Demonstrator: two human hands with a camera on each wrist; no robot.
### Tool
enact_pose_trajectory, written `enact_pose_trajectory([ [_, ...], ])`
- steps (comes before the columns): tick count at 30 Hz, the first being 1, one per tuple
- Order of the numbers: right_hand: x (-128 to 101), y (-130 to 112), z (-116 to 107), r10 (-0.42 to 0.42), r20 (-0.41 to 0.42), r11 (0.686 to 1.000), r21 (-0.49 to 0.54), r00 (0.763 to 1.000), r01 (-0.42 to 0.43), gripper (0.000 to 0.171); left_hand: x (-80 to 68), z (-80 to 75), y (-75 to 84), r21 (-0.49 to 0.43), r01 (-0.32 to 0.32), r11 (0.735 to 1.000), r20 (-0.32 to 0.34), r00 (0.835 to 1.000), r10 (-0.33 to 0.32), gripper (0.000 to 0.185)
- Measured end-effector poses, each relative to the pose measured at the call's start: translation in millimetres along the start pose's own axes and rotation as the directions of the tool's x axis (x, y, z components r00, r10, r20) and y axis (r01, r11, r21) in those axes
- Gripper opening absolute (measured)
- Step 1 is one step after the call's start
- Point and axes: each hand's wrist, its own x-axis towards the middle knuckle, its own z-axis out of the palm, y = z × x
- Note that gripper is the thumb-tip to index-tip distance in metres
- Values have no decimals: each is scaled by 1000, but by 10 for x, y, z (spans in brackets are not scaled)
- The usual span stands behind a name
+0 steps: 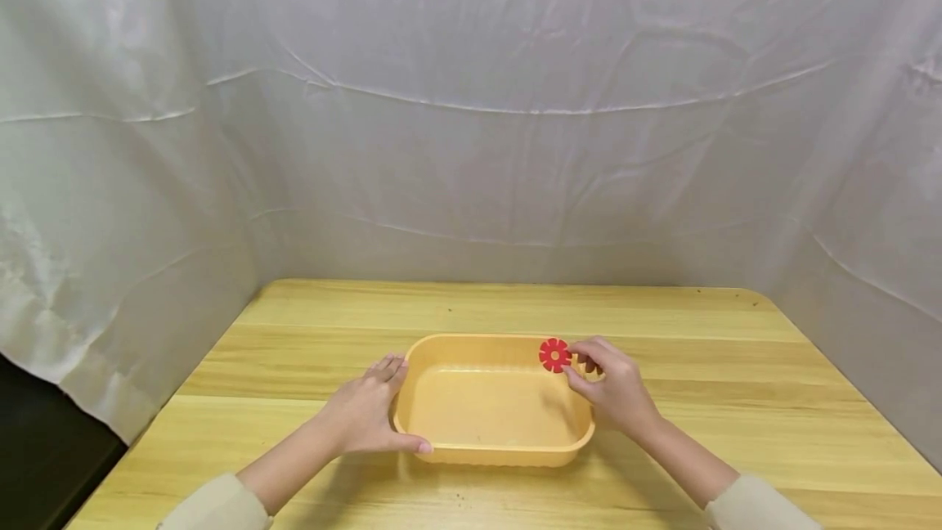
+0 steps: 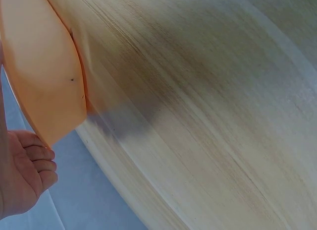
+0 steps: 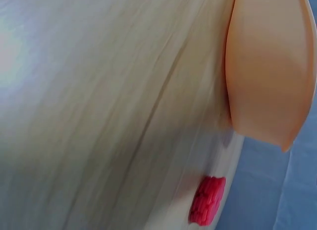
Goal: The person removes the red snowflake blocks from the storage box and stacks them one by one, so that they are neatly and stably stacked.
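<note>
orange tray (image 1: 495, 455) is laid lengthwise across the counter (image 1: 736, 366); its left end is gripped by the left hand (image 1: 364, 415), while a red flower disc (image 1: 554, 355) is pinched upright by the right hand (image 1: 614, 387) over its far right corner.

Staged recording booth, not a lived-in room. White wrinkled cloth backdrop (image 1: 515, 105) fills the upper two thirds of the head view and wraps round both sides, creases and seams showing. Light wooden table (image 1: 500, 309) sits across the lower part of the frame, pushed into the cloth corner. At lower left the cloth ends and a dark gap (image 1: 44, 448) shows behind it. No furniture, appliances or shelves in sight. Wrist views show only wood grain, the same pale cloth, and parts of the things on the table.
</note>
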Motion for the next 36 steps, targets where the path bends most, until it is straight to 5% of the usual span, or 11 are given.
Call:
enact_pose_trajectory([
  [22, -245, 143, -349, 73, -31, 996, -40, 997, -74, 30, 0, -12, 14, -3, 3, 1000, 13, 1000, -3, 116],
  [31, -353, 202, -464, 201, -62, 977, -58, 978, -204, 29, -3, -13, 16, -11, 13, 1000, 21, 1000, -12, 117],
  [36, -423, 213, -497, 319, -63, 947, -27, 946, -321, 25, -12, 1, 11, -7, 11, 1000, 12, 1000, -11, 116],
])
